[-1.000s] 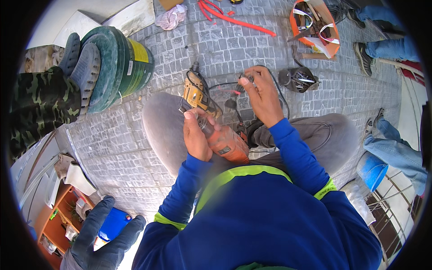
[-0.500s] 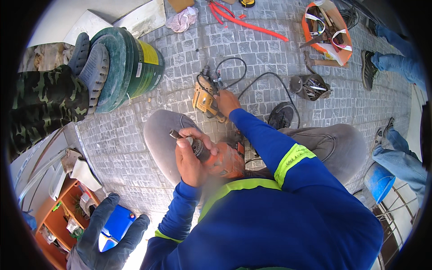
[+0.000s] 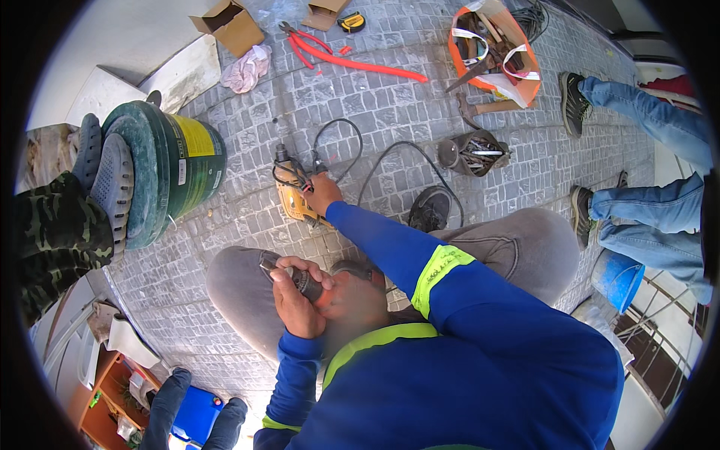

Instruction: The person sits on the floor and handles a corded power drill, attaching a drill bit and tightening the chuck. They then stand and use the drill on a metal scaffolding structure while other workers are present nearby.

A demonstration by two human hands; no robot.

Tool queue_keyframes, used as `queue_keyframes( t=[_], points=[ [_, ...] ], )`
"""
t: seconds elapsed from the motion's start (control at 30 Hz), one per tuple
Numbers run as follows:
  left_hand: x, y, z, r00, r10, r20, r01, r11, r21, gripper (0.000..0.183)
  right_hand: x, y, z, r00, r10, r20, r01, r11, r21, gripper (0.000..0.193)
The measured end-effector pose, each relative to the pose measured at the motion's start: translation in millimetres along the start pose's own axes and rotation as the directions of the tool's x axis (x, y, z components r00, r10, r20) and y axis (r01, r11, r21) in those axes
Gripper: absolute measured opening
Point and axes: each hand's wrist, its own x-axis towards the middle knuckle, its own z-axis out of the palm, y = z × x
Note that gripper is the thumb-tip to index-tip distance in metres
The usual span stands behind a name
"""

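Note:
My left hand [image 3: 301, 297] is closed around the dark chuck of an orange power drill [image 3: 351, 304], with a short metal bit or rod sticking out past the fingers. The drill lies against my lap, and my torso hides part of it. My right arm reaches forward to a yellow drill [image 3: 291, 196] lying on the paving. There my right hand [image 3: 324, 195] has its fingers closed at the drill's side, by a loop of black cord [image 3: 352, 127]. What exactly sits in those fingers is too small to make out.
A green bucket [image 3: 191, 161] stands at left, a person's clogs on its lid. Ahead lie red-handled cutters [image 3: 360, 67], a tape measure [image 3: 351, 22] and a hammer [image 3: 491, 107]. Right of these are an orange tool bag [image 3: 525, 86] and a small pouch [image 3: 484, 154]. Other people stand around.
The view has turned, so the scene sits further left. My right hand has come closer over the yellow drill, and dark cord now crosses its body. My left hand keeps its hold.

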Motion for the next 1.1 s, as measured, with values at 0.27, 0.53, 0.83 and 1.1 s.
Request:
queue_keyframes(
  t=[0.27, 0.53, 0.83, 1.1],
  points=[
    [7.2, -6.8, 6.8, 0.999, -0.038, 0.027, 0.037, 0.998, 0.050, 0.052, 107.0, -9.3, -107.1, 0.974, -0.194, 0.119, 0.218, 0.946, -0.240, 0.033],
    [15.4, -10.1, 8.1, 0.998, -0.063, 0.020, 0.061, 0.995, 0.084, 0.052, 152.2, 12.8, -177.2, 0.998, -0.044, 0.051, 0.062, 0.899, -0.434, 0.040],
    [35.5, 11.6, 30.8, 0.990, 0.051, 0.135, -0.068, 0.989, 0.129, 0.043, 89.7, -26.1, -306.6, 0.810, -0.467, 0.356, 0.587, 0.649, -0.484, 0.051],
    [64.6, 107.4, 115.7, 0.923, 0.139, 0.358, -0.108, 0.989, -0.105, 0.051, -37.9, -54.3, -305.0, 0.586, -0.444, 0.678, 0.356, 0.892, 0.277, 0.055]
  ],
)
